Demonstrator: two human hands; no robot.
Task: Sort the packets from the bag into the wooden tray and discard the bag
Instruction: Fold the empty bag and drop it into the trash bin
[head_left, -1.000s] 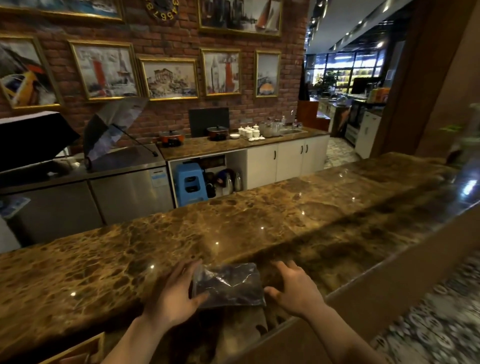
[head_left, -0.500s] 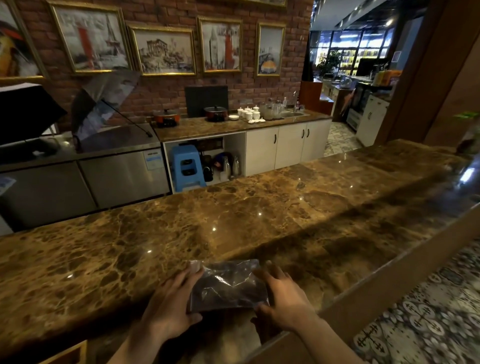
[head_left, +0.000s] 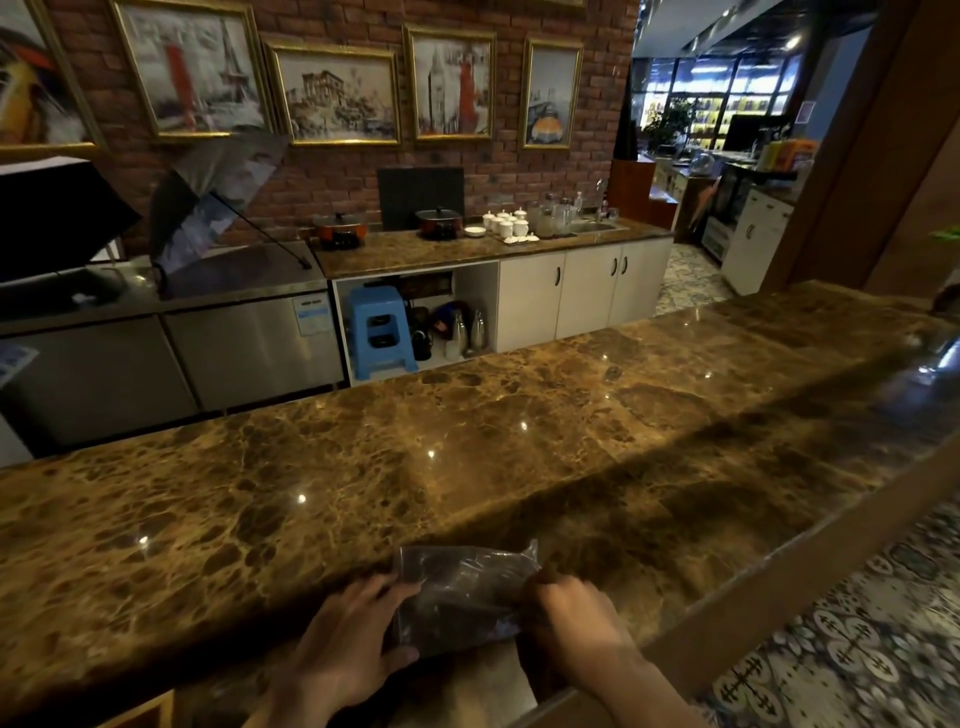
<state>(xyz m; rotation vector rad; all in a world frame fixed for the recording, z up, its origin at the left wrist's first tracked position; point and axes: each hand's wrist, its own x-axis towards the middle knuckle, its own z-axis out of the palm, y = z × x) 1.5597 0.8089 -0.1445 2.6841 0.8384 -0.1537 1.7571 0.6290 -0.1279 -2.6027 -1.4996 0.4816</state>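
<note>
A clear plastic bag (head_left: 460, 597) with dark contents lies near the front edge of the brown marble counter (head_left: 467, 441). My left hand (head_left: 348, 644) grips the bag's left side, thumb under its lower corner. My right hand (head_left: 571, 618) pinches the bag's right edge with curled fingers. A corner of the wooden tray (head_left: 145, 714) shows at the bottom left edge, mostly out of frame. The packets inside the bag cannot be made out singly.
The counter runs long to the right and far back. Its front edge drops to a patterned tile floor (head_left: 857, 623) on the right. Behind it are steel cabinets (head_left: 249, 348), a blue stool (head_left: 379, 332) and a back counter with pots and cups.
My right hand has closed from an open reach onto the bag's right edge. The left hand kept its hold. The camera view tilted down a little.
</note>
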